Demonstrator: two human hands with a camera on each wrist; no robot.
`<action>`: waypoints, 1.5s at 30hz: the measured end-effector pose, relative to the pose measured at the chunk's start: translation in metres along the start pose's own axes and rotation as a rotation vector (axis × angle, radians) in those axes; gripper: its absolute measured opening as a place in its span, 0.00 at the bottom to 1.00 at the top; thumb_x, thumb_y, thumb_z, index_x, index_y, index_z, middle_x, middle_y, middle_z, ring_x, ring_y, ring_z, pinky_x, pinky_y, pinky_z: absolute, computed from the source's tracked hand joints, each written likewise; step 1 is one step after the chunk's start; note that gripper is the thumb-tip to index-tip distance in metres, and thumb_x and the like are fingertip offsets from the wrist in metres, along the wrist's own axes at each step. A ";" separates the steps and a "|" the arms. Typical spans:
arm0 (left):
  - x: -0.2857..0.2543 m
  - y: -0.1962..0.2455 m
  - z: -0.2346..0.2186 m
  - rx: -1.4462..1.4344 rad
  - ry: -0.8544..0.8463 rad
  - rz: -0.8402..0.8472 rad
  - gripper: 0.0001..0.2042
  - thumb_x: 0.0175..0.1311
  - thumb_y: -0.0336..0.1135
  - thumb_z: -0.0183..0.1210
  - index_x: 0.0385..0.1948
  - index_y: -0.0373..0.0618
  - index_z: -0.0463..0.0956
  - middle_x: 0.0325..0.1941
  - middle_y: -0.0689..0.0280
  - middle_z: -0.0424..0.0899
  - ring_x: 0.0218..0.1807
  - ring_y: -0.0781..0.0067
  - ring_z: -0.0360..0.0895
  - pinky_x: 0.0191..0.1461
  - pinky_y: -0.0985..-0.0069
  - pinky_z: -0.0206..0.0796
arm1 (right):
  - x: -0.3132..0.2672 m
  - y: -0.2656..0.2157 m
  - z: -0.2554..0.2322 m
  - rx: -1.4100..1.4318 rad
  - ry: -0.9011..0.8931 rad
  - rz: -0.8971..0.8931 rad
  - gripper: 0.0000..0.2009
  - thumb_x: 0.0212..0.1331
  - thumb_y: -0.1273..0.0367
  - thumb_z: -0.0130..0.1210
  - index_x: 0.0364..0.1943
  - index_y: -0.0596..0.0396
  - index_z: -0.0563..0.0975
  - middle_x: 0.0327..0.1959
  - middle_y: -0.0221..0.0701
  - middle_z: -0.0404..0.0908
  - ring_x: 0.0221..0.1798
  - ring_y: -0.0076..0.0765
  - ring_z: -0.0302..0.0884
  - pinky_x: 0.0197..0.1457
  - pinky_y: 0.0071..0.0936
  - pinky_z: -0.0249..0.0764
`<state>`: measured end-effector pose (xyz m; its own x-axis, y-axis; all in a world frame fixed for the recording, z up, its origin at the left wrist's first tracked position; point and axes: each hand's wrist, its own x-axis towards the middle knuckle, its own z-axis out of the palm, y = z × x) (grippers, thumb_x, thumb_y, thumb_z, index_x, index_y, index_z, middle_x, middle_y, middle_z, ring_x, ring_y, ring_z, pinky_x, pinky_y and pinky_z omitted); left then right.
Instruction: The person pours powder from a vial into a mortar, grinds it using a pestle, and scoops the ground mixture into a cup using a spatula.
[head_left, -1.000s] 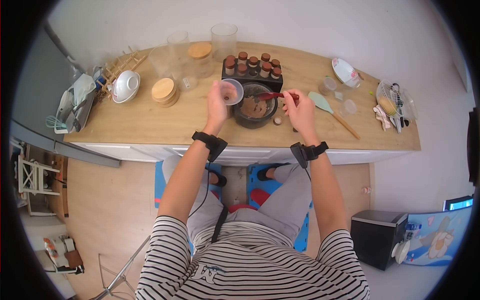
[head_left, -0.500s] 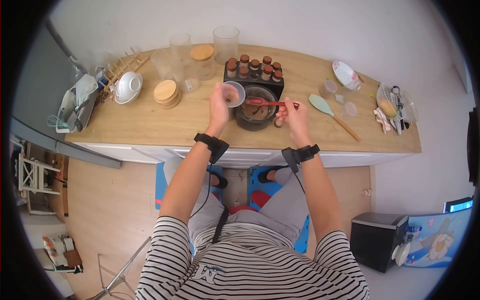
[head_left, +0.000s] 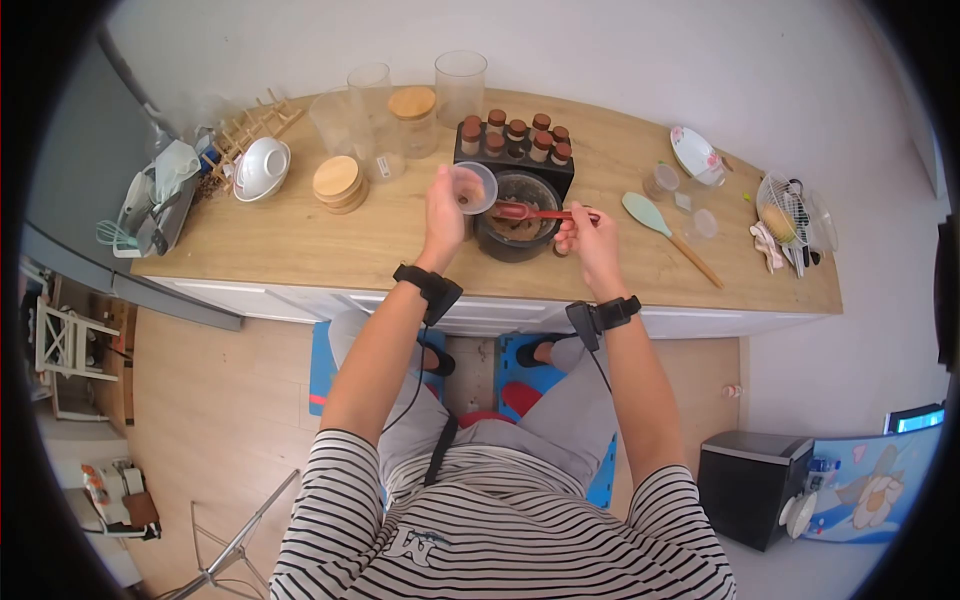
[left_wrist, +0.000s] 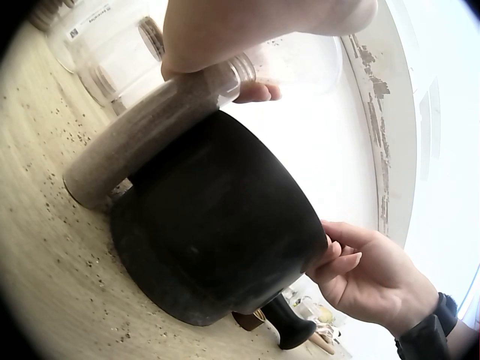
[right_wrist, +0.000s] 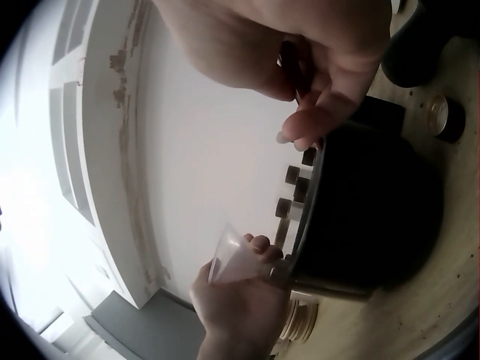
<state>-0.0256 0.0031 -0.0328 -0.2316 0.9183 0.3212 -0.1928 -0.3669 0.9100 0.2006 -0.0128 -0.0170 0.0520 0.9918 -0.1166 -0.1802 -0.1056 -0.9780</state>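
My left hand point(head_left: 442, 222) grips a clear plastic funnel point(head_left: 482, 190) at the neck of a slim glass jar point(left_wrist: 142, 139) of brown powder. The jar stands against the side of a black mortar point(left_wrist: 217, 217), its foot on the counter. Brown powder point(head_left: 518, 229) lies inside the mortar. With thumb and fingers, my right hand point(head_left: 592, 242) pinches the handle of a red scoop point(head_left: 513, 211) over the mortar; the scoop's head is close to the funnel's rim. Beside the mortar, the right wrist view shows a small jar cap point(right_wrist: 447, 118) and a black pestle point(right_wrist: 416, 56).
Behind the mortar is a black rack point(head_left: 487, 158) with several brown-capped spice jars. A mint spatula point(head_left: 645, 211) lies to the right, near a wire basket point(head_left: 785, 205). Wooden-lidded jars point(head_left: 340, 185) and white bowls point(head_left: 262, 168) are at left. Specks dot the counter point(left_wrist: 56, 262).
The scoop has moved left across the mortar toward the funnel, and my right hand has shifted slightly left and down. My left hand stays on the funnel.
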 end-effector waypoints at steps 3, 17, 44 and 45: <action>-0.001 0.001 0.002 -0.006 0.006 0.000 0.29 0.77 0.49 0.29 0.31 0.38 0.76 0.26 0.64 0.80 0.30 0.74 0.74 0.39 0.76 0.63 | 0.000 -0.005 -0.009 0.093 0.007 0.021 0.13 0.68 0.64 0.52 0.34 0.62 0.74 0.25 0.33 0.77 0.24 0.27 0.77 0.24 0.21 0.72; -0.001 0.001 0.003 -0.092 0.013 -0.037 0.28 0.77 0.48 0.30 0.31 0.37 0.76 0.26 0.63 0.81 0.31 0.72 0.75 0.40 0.75 0.63 | -0.049 -0.086 0.053 -0.334 -0.223 -0.412 0.09 0.65 0.70 0.56 0.40 0.64 0.77 0.29 0.34 0.79 0.26 0.25 0.79 0.25 0.20 0.73; 0.003 -0.008 0.000 0.015 0.040 -0.005 0.28 0.77 0.47 0.29 0.29 0.39 0.77 0.24 0.64 0.80 0.30 0.73 0.75 0.40 0.75 0.63 | -0.002 -0.052 0.053 -0.726 0.031 -0.331 0.14 0.64 0.65 0.54 0.29 0.64 0.77 0.18 0.37 0.80 0.18 0.31 0.81 0.25 0.28 0.75; 0.004 -0.010 0.001 -0.002 0.033 0.001 0.28 0.77 0.47 0.29 0.29 0.39 0.77 0.24 0.64 0.80 0.30 0.73 0.75 0.40 0.75 0.63 | -0.015 -0.065 0.058 -0.649 -0.006 -0.237 0.14 0.65 0.65 0.53 0.31 0.64 0.77 0.18 0.35 0.79 0.18 0.30 0.80 0.21 0.25 0.73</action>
<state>-0.0240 0.0103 -0.0403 -0.2627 0.9127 0.3130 -0.1941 -0.3677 0.9095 0.1548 -0.0164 0.0584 0.0117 0.9936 0.1120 0.4601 0.0941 -0.8828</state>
